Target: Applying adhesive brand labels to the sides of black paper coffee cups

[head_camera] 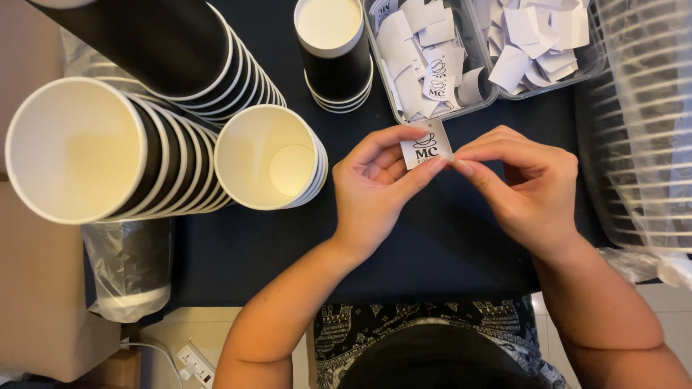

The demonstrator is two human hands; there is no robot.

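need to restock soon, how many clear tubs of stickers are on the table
2. One tub sits behind the left hand, holding printed stickers. The other tub is right of it, behind the right hand, with blank-side-up stickers. More may lie beyond the frame.

Four stacks of paper cups point(270, 155) are seen from nine to twelve o'clock. Two clear trays point(481, 72) of stickers point(427, 148) are seen at one o'clock.
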